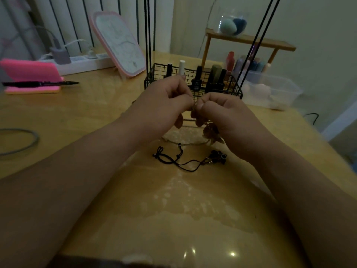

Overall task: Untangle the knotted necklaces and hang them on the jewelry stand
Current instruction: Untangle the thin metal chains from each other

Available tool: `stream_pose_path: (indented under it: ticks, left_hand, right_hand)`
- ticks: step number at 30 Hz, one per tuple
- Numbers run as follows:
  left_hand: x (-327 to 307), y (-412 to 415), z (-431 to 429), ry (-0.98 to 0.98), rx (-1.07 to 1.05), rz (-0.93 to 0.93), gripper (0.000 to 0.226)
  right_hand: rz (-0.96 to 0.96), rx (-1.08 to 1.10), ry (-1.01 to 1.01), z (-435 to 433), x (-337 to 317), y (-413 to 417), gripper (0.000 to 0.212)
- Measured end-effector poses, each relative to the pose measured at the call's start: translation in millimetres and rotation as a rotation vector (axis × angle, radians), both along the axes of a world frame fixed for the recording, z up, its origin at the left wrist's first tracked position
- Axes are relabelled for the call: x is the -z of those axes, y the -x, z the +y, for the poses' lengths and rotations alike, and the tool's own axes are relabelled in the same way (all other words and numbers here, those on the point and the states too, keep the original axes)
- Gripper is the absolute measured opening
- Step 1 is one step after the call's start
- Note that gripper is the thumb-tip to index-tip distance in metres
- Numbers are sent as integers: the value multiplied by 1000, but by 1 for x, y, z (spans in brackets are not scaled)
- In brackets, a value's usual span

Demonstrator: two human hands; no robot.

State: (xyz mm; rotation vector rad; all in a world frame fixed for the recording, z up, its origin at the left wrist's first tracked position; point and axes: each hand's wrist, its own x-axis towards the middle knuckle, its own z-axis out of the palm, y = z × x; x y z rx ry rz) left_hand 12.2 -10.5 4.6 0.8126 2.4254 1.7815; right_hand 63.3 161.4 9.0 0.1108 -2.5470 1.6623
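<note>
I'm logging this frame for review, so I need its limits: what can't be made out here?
Head view only:
- Thin metal chain necklace: the pinch point is covered by the left hand and right hand; any knot is too small and dim.
- Brownish pendant: blurred, partly behind the right hand.
- Black wire jewelry stand: its top is cut off by the upper edge.
- Black cord necklace: its dark beads' detail is unclear.

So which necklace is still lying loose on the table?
The black cord necklace with dark beads, below both hands; the thin chain necklace is pinched between the fingers.
</note>
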Motion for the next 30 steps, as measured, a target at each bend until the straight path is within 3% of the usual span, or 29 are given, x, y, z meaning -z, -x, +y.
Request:
stream_pose_path:
  ticks: [5,9,13,22,30]
  left_hand:
    - [5,-2,5,12,-71,92,12]
    - [0,1,3,-227,-20,-174,18]
    - [0,5,1,-312,37,-267,11]
    - [-1,5,0,-231,49,-169,8]
    - [-2,2,-3,-79,-9,-28,4]
  right_hand:
    - [-86,7,4,1,-2,-1,20]
    - [-79,1,101,2,-7,-3,16]
    - [-104,-21,69,5,-6,-3,16]
    - [13,-38,-66,8,-3,-4,17]
    - [110,54,33,10,-1,0,11]
